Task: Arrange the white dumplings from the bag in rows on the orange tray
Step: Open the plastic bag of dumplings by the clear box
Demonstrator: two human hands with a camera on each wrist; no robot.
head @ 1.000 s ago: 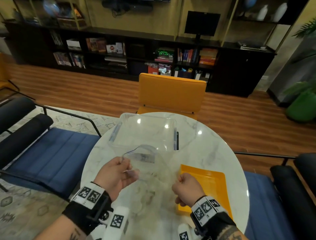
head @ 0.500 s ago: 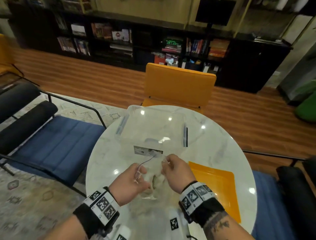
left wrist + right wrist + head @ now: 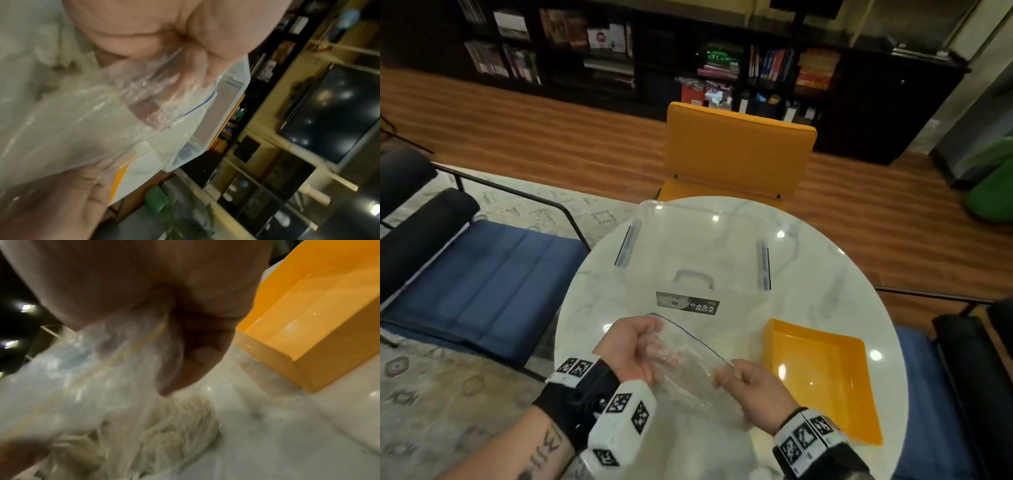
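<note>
A clear zip bag with a blue seal line hangs over the near middle of the round marble table. My left hand grips its top left corner and my right hand pinches its top right edge. Pleated white dumplings lie in the bottom of the bag, seen blurred through the plastic in the right wrist view. The left wrist view shows the bag bunched under my left fingers. The orange tray sits to the right of my right hand, with nothing in it.
A clear plastic storage box with a dark label stands at the middle of the table beyond the bag. An orange chair is pushed in at the far side. Blue cushioned seats flank the table left and right.
The hands, close together at the bag's mouth half a second ago, have drawn apart along its top edge. The camera has tilted down and nearer to the table.
</note>
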